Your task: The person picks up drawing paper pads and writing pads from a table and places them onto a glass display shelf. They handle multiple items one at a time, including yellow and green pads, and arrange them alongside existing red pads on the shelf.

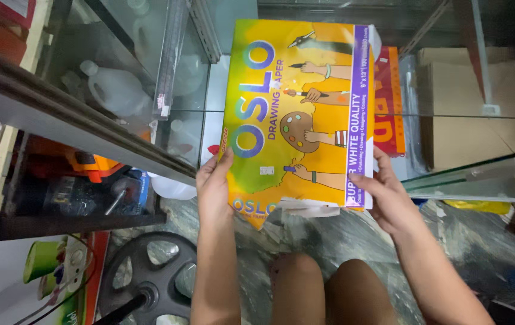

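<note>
The person crouches on a marbled green floor (341,241), knees showing at the bottom of the view, and holds a pack of drawing paper (296,114) out in front with both hands; the pack is a flat rectangle, yellow and orange with a purple stripe down its right edge and a painter's palette pictured near its middle; its long axis runs away from the person, near end low by the hands and far end up toward the glass cabinet, leaning very slightly to the right at the top; its printed face is turned up to the camera, with the lettering running along the long axis; the left hand (214,186) grips the near left corner, thumb lying on the printed face and fingers hidden under it; the right hand (386,195) clasps the near right edge along the purple stripe, thumb on top, fingers curled beneath; both hands are closed on the pack; the wrapper at the near edge is torn, and white paper shows there; behind the pack, just to its right, stands a red and orange pack (389,102), partly covered; further right lie brown cardboard boxes (468,120) behind a glass shelf (480,180); to the left, behind glass, a white plastic jug (116,90) stands; below the dark shelf edge sits an orange toy (92,164); a dark round fan base (146,277) rests on the floor beside the left forearm.
</note>
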